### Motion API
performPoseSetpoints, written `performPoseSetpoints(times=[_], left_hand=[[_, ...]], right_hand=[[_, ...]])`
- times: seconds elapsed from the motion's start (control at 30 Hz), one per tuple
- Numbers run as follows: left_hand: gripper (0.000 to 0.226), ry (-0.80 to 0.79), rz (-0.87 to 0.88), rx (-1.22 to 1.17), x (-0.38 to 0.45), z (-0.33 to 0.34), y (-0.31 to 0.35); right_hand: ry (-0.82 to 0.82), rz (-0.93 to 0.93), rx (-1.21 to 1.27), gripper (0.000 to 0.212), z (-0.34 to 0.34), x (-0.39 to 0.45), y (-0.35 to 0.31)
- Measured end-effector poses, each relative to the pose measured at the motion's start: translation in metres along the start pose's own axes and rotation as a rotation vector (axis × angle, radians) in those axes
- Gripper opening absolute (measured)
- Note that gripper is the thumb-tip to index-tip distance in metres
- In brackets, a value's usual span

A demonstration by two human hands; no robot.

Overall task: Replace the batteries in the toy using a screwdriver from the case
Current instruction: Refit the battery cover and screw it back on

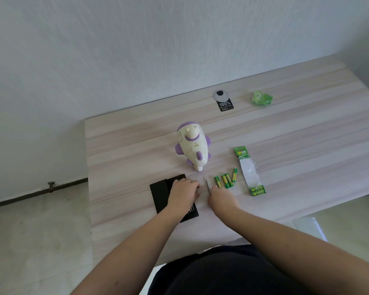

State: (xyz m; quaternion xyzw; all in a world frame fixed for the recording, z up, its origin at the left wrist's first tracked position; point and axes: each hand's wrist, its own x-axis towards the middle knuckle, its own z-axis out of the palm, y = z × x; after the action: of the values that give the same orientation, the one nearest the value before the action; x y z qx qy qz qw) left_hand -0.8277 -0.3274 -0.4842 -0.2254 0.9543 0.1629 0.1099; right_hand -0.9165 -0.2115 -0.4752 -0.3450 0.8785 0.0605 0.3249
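A cream and purple toy (192, 145) stands on the wooden table (285, 133). In front of it lies the open black screwdriver case (161, 194), with bits showing near its front end. My left hand (182, 193) rests on the case, fingers curled over its right side. My right hand (221, 198) pinches a thin silver screwdriver (207, 184) that points away from me. Several green and yellow batteries (226, 180) lie loose just right of the screwdriver.
A torn battery pack (250, 171) with batteries still in its lower end lies to the right. A crumpled green wrapper (261, 98) and a round cable grommet (221, 95) with a black label sit at the back. The table's left edge runs close to the case.
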Motion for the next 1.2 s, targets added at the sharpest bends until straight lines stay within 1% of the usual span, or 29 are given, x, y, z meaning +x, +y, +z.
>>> performPoseSetpoints(times=[0.13,0.27,0.43,0.6,0.7,0.77,0.87,0.93,1.07,1.13,1.2], left_hand=[[0.019,-0.008,-0.015,0.043,0.006,0.001,0.005],[0.01,-0.005,-0.029,0.043,0.011,0.001,0.008],[0.011,-0.014,-0.028,0.044,0.015,0.002,0.007],[0.012,-0.017,-0.019,-0.002,0.018,0.005,0.006],[0.013,-0.02,-0.035,-0.087,0.017,0.003,0.007],[0.014,-0.009,-0.1,-0.264,0.013,-0.004,0.008],[0.01,0.051,-0.287,-0.662,0.002,-0.017,0.005],[0.008,0.098,-0.38,-0.893,-0.006,-0.029,0.001],[0.009,0.237,-0.509,-1.388,-0.018,-0.063,-0.004],[0.006,0.298,-0.556,-1.577,-0.022,-0.084,-0.003],[0.009,0.338,-0.566,-1.723,-0.023,-0.105,0.0]], right_hand=[[-0.008,0.051,0.059,0.024,-0.001,-0.002,0.002],[-0.011,0.106,0.135,0.026,-0.003,-0.003,0.005],[0.022,0.086,0.157,0.022,-0.008,-0.007,0.011],[0.096,0.06,0.256,0.023,-0.019,-0.014,0.011],[0.129,0.053,0.311,0.024,-0.028,-0.019,0.008],[0.15,0.046,0.346,0.023,-0.036,-0.024,0.009],[0.175,0.055,0.395,0.021,-0.047,-0.035,0.014],[0.175,0.051,0.439,0.02,-0.05,-0.042,0.018],[0.159,-0.02,0.579,0.013,-0.061,-0.06,0.023],[0.198,-0.071,0.63,0.01,-0.074,-0.069,0.021],[0.233,-0.141,0.651,0.006,-0.089,-0.08,0.015]])
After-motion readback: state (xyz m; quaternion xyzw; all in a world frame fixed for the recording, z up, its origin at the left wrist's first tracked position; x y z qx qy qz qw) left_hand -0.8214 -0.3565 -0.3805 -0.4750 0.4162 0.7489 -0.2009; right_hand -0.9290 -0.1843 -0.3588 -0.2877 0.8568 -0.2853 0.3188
